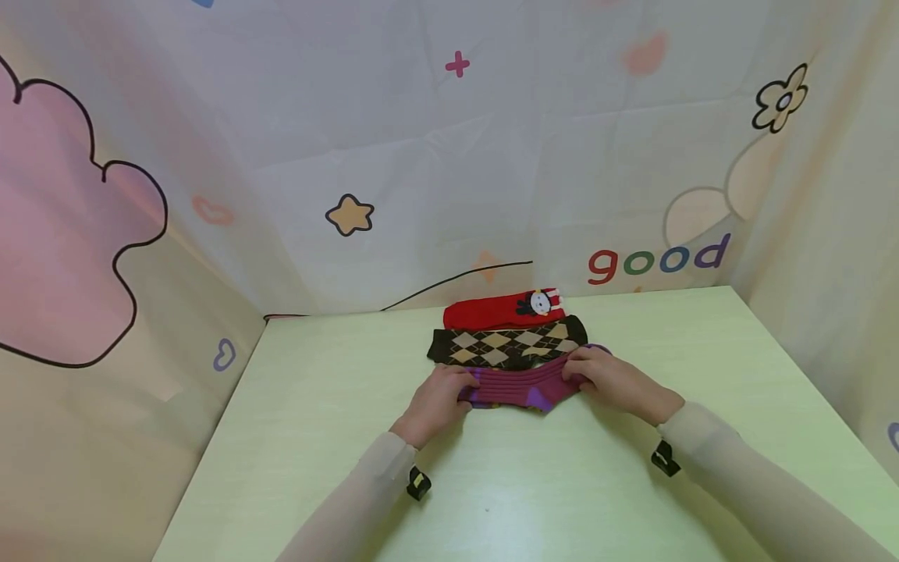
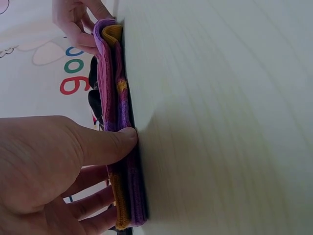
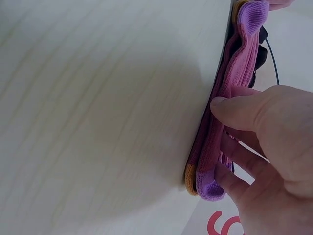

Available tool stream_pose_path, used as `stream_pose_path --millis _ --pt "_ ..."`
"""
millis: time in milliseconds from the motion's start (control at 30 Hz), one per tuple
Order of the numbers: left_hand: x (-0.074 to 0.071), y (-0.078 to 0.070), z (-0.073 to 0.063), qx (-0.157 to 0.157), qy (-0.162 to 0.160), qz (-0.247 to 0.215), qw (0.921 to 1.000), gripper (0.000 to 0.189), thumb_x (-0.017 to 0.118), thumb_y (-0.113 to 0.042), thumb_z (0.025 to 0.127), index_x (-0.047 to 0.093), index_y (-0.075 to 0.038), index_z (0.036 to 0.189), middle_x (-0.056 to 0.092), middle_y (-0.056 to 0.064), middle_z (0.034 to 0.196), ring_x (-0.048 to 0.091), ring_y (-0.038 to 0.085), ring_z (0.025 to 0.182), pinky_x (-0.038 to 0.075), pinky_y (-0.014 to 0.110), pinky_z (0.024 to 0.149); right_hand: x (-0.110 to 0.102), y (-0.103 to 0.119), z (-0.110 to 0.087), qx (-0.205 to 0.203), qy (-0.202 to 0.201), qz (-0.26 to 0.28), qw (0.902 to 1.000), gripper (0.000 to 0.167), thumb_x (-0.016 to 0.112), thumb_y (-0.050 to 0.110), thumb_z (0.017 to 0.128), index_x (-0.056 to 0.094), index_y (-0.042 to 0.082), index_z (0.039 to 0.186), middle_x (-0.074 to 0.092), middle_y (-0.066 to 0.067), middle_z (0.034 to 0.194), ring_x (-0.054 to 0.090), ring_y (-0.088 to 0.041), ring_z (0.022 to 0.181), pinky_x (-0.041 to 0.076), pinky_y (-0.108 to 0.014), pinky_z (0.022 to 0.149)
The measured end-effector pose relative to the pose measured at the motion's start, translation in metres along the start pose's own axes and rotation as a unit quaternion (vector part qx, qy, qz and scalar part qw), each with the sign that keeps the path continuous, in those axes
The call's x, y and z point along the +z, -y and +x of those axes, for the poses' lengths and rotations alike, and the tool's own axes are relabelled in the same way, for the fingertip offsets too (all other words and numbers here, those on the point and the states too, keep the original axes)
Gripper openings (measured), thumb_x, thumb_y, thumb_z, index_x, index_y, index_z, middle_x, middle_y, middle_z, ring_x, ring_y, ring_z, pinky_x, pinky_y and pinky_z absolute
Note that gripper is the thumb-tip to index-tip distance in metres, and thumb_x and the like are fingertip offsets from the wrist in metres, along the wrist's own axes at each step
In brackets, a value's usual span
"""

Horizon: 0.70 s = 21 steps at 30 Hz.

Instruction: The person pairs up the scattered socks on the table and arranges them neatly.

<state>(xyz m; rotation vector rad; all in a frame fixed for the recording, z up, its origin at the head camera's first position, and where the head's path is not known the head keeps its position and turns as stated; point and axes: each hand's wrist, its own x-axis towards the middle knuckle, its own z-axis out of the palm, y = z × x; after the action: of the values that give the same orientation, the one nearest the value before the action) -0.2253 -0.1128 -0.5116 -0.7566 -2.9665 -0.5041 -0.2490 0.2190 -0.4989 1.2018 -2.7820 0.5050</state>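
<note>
A magenta and purple pair of socks [image 1: 516, 384] with mustard patches lies flat on the table, one sock over the other. My left hand [image 1: 437, 398] pinches its left end; in the left wrist view the thumb [image 2: 110, 145] presses the near edge while the fingers reach over the far side. At the other end, my right hand [image 1: 612, 380] pinches the socks between thumb [image 3: 239, 111] and fingers. Directly behind lies a black, tan and grey argyle sock [image 1: 509, 345], close against the magenta pair. Beyond it is a red sock [image 1: 485, 312] with a cartoon animal face.
The pale green-white table [image 1: 337, 484] runs back to a printed curtain [image 1: 421, 156], which also hangs at both sides. Small black devices [image 1: 418, 483] hang under both wrists.
</note>
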Motion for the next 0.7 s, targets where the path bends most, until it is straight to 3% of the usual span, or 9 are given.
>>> stream_pose_path --millis 700 --pt "-0.0018 0.0006 -0.0036 0.021 -0.005 0.013 0.9997 0.027 0.078 -0.009 0.089 0.075 -0.009 0.116 0.069 0.01 0.126 0.058 0.03 0.115 0.049 0.041 0.103 0.0013 0.0002 -0.0001 -0.001 -0.005 -0.006 1.0 0.025 0.076 -0.009 0.086 0.074 0.01 0.101 0.066 -0.009 0.113 0.062 -0.032 0.108 0.055 -0.048 0.092"
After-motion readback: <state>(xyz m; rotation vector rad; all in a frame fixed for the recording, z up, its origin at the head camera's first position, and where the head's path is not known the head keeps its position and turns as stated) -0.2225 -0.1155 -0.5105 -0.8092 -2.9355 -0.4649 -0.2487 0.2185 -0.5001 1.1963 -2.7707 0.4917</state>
